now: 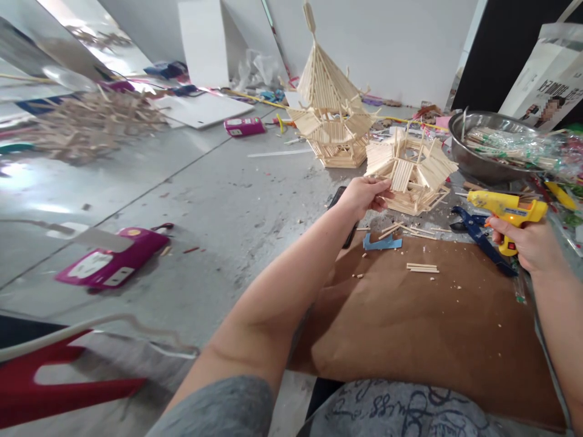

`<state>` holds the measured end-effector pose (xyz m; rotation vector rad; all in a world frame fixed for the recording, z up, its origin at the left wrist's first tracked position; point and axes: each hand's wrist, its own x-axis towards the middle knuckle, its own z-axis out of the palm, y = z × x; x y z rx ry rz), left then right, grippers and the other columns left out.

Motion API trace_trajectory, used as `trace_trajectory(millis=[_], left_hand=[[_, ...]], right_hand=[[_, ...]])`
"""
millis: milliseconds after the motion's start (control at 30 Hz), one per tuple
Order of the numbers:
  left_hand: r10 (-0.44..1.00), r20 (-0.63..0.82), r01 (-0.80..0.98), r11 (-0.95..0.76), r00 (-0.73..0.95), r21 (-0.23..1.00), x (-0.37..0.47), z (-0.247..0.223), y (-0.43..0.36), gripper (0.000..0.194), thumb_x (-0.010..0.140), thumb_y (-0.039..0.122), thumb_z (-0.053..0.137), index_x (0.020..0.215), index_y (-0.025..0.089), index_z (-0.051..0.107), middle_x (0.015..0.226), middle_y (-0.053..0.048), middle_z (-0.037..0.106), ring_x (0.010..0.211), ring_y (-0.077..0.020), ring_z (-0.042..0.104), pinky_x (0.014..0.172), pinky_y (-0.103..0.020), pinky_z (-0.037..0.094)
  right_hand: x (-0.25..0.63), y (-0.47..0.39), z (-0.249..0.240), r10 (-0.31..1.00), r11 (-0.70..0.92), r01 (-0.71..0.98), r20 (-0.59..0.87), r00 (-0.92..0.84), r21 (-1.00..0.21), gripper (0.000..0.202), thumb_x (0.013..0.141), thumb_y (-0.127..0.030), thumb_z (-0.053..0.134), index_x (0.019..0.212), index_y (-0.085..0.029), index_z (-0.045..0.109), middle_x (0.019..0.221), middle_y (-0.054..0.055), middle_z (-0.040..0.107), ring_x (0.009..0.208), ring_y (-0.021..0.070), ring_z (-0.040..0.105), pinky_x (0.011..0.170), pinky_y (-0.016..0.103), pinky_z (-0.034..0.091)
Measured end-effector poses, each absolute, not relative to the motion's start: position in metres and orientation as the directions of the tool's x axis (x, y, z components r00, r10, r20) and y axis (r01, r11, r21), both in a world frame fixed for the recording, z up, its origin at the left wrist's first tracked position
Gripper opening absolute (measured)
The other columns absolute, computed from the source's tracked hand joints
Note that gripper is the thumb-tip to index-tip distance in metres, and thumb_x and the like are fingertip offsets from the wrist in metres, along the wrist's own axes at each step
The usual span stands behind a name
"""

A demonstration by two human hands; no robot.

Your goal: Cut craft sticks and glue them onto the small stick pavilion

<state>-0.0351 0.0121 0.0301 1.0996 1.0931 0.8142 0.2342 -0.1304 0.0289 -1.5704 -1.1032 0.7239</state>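
The left hand [363, 197] pinches the stick model [401, 175], which oversqueezing might crack; right hand [540, 241] clasps glue gun [503, 207] at the model's four o'clock.

We see a yellow glue gun [510, 207], pale tan stick houses [401, 174], dark blue cutters [483, 238], a brown sheet [423, 328], a purple box [144, 244] and a grey shirt [405, 416] with curly dark letters.

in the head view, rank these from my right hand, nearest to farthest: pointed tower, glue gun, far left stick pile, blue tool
1. Glue gun: held in your right hand.
2. Blue tool: just left of the hand.
3. Pointed tower: ahead, to the left.
4. Stick pile: far left.
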Motion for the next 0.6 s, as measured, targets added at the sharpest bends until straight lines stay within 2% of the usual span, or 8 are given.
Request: trace_trajectory(millis=[400, 600], left_hand=[[0.899, -0.305, -0.022, 0.328, 0.314, 0.944, -0.0340, 0.0270, 0.0193, 0.017, 0.072, 0.027, 0.062, 0.081, 0.013, 0.059, 0.059, -0.003, 0.063, 0.033, -0.0070, 0.048, 0.037, -0.021, 0.035], [0.889, -0.318, -0.040, 0.350, 0.329, 0.936, -0.0328, 0.0278, 0.0186, 0.015, 0.073, 0.028, 0.060, 0.077, 0.014, 0.056, 0.056, -0.001, 0.062, 0.034, -0.0067, 0.049, 0.036, -0.019, 0.034]], right_hand=[[0.2348, -0.1299, 0.0280, 0.925, -0.019, 0.279, 0.089, 0.368, -0.960, 0.022, 0.060, -0.034, 0.071, 0.067, -0.017, 0.060, 0.054, -0.002, 0.057, 0.046, 0.0094, 0.051, 0.042, 0.022, 0.044], [0.2336, -0.1299, 0.0292, 0.926, -0.021, 0.279, 0.086, 0.367, -0.960, 0.021, 0.060, -0.033, 0.071, 0.067, -0.017, 0.060, 0.054, -0.002, 0.056, 0.046, 0.0094, 0.050, 0.042, 0.022, 0.043]])
